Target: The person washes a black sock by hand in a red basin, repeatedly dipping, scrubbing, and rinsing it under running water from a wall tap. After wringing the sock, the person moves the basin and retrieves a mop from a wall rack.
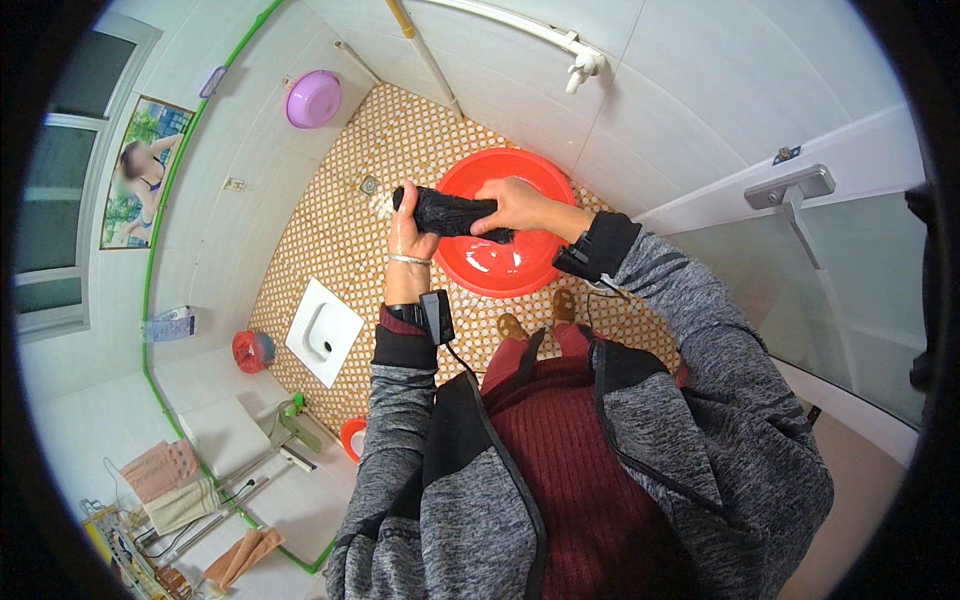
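A dark, bunched piece of cloth is stretched between my two hands, above the left part of a large red basin. My left hand grips its left end, with the thumb up along it. My right hand is closed round the other end, over the basin. The cloth looks wet and twisted; its exact kind cannot be made out. Shiny reflections show in the basin, which stands on the patterned tile floor just beyond my feet.
A white squat toilet is set in the floor at left, with a small red bin beside it. A purple basin hangs on the wall. A white tap juts out at the back. A door with a handle stands at right.
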{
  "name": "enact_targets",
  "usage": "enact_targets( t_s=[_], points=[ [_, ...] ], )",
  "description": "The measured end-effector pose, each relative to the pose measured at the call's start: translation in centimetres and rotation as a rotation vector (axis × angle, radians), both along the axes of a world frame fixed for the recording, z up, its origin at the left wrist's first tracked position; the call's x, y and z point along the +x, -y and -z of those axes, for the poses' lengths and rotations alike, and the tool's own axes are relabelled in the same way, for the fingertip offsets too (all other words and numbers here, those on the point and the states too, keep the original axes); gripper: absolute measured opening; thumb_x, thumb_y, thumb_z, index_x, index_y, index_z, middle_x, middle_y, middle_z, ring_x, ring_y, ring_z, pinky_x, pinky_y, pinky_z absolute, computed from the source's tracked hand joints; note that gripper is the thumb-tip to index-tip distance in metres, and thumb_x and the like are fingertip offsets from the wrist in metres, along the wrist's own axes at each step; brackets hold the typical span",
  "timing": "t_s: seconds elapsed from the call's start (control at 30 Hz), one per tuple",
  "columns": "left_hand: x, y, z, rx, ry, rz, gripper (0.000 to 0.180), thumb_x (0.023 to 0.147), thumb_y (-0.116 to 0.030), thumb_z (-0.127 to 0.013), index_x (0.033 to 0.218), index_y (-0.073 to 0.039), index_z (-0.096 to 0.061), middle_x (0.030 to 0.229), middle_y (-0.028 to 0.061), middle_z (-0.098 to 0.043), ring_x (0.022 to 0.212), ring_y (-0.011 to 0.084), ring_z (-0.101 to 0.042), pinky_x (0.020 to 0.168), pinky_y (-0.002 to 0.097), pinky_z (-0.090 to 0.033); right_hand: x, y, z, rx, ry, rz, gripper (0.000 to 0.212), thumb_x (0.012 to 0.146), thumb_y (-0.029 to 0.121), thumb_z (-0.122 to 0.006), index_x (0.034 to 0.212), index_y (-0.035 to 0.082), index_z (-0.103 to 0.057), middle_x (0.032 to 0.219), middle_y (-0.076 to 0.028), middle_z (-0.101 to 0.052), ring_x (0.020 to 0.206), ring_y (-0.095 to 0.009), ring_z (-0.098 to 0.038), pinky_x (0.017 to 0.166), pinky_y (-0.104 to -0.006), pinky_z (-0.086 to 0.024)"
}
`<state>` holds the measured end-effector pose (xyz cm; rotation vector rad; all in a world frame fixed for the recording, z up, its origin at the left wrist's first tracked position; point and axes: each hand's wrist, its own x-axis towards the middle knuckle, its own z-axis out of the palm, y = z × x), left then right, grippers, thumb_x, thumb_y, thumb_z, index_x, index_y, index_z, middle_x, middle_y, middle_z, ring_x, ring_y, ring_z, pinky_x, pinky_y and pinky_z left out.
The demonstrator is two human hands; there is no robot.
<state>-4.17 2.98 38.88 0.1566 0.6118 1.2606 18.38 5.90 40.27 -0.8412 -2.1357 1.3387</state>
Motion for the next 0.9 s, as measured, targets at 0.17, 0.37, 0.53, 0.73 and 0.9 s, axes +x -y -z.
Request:
enact_targets(
  t_s=[0.17,0.37,0.53,0.73,0.9],
  points=[
    [3.5,0.1,1.3,-0.077,-0.105,-0.08,0.04,0.092,-0.03,-0.053,0.119,0.0,-0.051,0.112,0.0115,-0.06,0.095,0.0259,-0.061,0.084,0.0399,-0.051,-1.6,-0.3,-1.3,-0.733,-0.673,0.241,0.037,0.076,0.006,-0.071,0.11,0.004,-0.056,0.088,-0.005,-0.062,0.079,-0.015,-0.06,0.075,-0.0301,-0.049],
    [5.4,1.5,3.2,-0.12,-0.36,-0.081,0.027,0.091,-0.032,-0.047,0.102,-0.008,-0.054,0.096,0.0054,-0.061,0.077,0.0202,-0.063,0.062,0.0332,-0.056,-6.1,2.6,-3.8,0.17,-0.378,0.202,0.015,0.076,0.019,-0.066,0.083,0.007,-0.06,0.079,-0.014,-0.063,0.084,-0.03,-0.062,0.091,-0.0411,-0.045],
    [6.7,1.5,3.6,-0.023,-0.364,0.046,0.033,0.089,-0.037,-0.048,0.104,-0.008,-0.054,0.095,0.005,-0.062,0.076,0.02,-0.064,0.06,0.0332,-0.055,-6.4,1.7,-4.1,0.202,0.082,0.516,0.034,0.081,0.04,-0.058,0.069,0.009,-0.064,0.066,-0.016,-0.062,0.068,-0.037,-0.061,0.067,-0.0444,-0.05],
    [7.4,3.3,1.7,-0.062,-0.415,-0.156,0.044,0.09,-0.05,-0.045,0.1,-0.01,-0.058,0.09,0.0037,-0.063,0.077,0.0178,-0.063,0.065,0.0342,-0.052,-6.2,2.1,-4.0,0.286,0.123,0.367,0.034,0.082,0.037,-0.054,0.07,0.008,-0.065,0.067,-0.018,-0.062,0.063,-0.037,-0.061,0.057,-0.0475,-0.049],
    [5.8,0.9,2.8,0.025,0.122,0.339,0.046,0.089,-0.057,-0.043,0.091,-0.013,-0.058,0.084,0.0028,-0.061,0.075,0.0165,-0.061,0.067,0.0341,-0.05,-5.7,1.4,-4.0,0.303,0.147,0.638,0.033,0.082,0.033,-0.055,0.063,0.007,-0.062,0.062,-0.016,-0.06,0.059,-0.036,-0.06,0.053,-0.0464,-0.047]
  ],
)
